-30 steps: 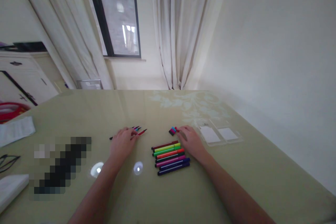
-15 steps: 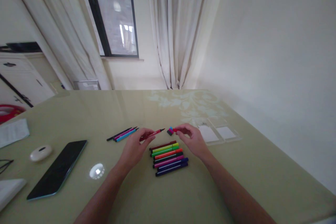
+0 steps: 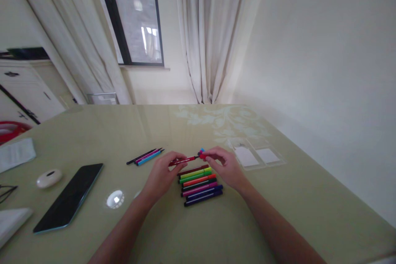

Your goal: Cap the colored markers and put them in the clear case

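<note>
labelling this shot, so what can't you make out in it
In the head view:
Red pen, rear end: hidden by the left hand.
Red cap, one end: covered by the right hand.
White object, full shape: cut off by the left picture edge.
Lettering on the red pen: too small to read.

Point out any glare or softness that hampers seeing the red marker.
In the head view, a bright round glare lies on the tabletop, clear of the red marker; also in the head view, lettering on that marker is too small and soft to read, and whether its tip touches the red cap is unclear.
</note>
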Action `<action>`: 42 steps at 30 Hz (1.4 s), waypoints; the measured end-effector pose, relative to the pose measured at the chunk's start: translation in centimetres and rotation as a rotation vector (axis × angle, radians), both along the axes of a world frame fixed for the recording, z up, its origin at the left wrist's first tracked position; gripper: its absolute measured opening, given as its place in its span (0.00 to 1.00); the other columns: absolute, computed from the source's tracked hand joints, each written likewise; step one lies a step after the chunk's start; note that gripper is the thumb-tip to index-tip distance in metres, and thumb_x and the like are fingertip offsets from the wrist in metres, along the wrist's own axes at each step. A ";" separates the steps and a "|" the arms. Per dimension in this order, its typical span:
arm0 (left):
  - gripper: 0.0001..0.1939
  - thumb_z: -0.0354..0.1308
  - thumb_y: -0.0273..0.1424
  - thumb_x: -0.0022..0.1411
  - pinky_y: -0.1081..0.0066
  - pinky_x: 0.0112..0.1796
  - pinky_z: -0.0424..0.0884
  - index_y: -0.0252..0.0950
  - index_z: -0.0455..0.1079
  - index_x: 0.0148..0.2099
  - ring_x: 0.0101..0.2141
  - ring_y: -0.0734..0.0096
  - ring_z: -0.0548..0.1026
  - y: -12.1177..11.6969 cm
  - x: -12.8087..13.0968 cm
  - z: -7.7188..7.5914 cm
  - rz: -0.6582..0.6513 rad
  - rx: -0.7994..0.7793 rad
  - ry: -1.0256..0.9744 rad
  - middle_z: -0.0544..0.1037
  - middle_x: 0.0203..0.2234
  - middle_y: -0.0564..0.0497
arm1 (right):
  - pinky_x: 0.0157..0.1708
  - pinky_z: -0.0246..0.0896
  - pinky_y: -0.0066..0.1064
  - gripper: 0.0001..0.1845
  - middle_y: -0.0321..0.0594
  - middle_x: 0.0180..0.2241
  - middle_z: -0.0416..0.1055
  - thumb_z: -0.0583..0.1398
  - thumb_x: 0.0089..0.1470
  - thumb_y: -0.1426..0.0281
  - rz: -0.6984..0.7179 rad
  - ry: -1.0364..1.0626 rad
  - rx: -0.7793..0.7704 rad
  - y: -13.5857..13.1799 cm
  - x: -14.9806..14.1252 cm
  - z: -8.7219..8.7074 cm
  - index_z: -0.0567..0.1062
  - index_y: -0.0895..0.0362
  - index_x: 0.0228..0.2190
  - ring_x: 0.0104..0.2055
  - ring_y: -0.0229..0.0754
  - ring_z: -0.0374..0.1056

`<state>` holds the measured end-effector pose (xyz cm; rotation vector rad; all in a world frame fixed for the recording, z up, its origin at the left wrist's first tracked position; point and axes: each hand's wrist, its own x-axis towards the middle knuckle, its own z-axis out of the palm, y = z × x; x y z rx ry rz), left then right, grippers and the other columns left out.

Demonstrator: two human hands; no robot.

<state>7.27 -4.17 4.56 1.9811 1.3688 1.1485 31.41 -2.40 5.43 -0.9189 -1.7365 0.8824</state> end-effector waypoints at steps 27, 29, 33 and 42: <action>0.16 0.55 0.41 0.69 0.64 0.41 0.73 0.37 0.78 0.47 0.37 0.60 0.78 1.1 -2.7 0.0 0.245 -0.076 0.206 0.83 0.40 0.46 | 0.41 0.71 0.35 0.10 0.41 0.35 0.82 0.66 0.57 0.63 0.055 -0.113 -0.158 1.3 1.5 -0.8 0.83 0.56 0.37 0.37 0.45 0.78; 0.15 0.52 0.36 0.70 0.61 0.45 0.71 0.37 0.77 0.48 0.41 0.56 0.77 1.4 -4.6 -0.1 0.433 -0.074 0.414 0.82 0.41 0.44 | 0.42 0.70 0.35 0.09 0.41 0.35 0.82 0.65 0.57 0.65 0.036 -0.172 -0.120 1.5 1.6 -0.9 0.84 0.55 0.37 0.38 0.45 0.77; 0.13 0.51 0.34 0.70 0.58 0.45 0.70 0.38 0.76 0.48 0.45 0.49 0.76 1.4 -6.6 -0.3 0.587 -0.142 0.741 0.80 0.42 0.43 | 0.43 0.67 0.35 0.06 0.39 0.36 0.81 0.64 0.58 0.69 0.015 -0.304 -0.052 1.6 1.5 -1.5 0.84 0.54 0.36 0.39 0.44 0.76; 0.12 0.53 0.35 0.68 0.60 0.46 0.69 0.38 0.76 0.45 0.46 0.51 0.76 1.6 -6.9 -1.2 0.552 -0.230 0.775 0.79 0.42 0.43 | 0.48 0.64 0.36 0.07 0.40 0.38 0.79 0.62 0.62 0.70 0.004 -0.422 0.052 2.1 1.1 -2.8 0.82 0.54 0.36 0.44 0.45 0.73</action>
